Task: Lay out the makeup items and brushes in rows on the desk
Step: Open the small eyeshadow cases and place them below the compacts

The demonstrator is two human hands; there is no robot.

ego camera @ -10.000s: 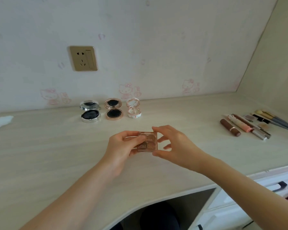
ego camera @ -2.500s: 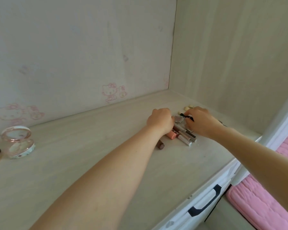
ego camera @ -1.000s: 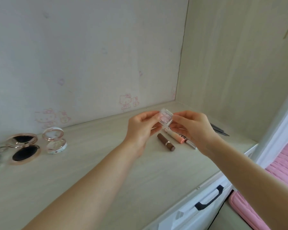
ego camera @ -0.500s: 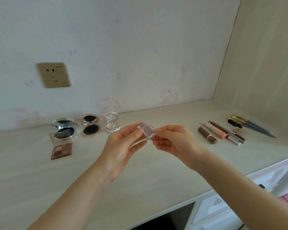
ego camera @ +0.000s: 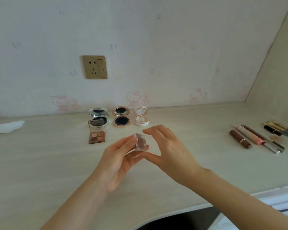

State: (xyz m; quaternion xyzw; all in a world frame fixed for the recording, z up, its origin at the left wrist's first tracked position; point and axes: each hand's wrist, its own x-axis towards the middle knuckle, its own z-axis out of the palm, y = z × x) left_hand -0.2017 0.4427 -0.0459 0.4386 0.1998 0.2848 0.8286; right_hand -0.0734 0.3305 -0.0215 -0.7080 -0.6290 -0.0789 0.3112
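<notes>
A small clear case (ego camera: 140, 142) had been fetched from the cluster at the right of the frame and carried to the centre, above the counter (ego camera: 48, 171), where it was held upright between both hands. Half a second before it had been held flatter; now it was tipped on end, apparently being opened or turned for placing. The left hand (ego camera: 118, 160) was curled round its lower left side, while the right hand (ego camera: 166, 148) pinched it by thumb below and fingers above. It was judged that the case would be set next in the second row, beside the square eyeshadow palette (ego camera: 96, 134).

The pale wood-grain counter filled the lower frame, backed by wallpaper with faint pink cat figures and a gold wall socket (ego camera: 94, 67) at upper centre. Three open round compacts (ego camera: 121, 118) stood in a row near the wall. At far right lay the lipsticks and brushes (ego camera: 256, 138), unsorted; at far left, a white tissue (ego camera: 7, 126).
</notes>
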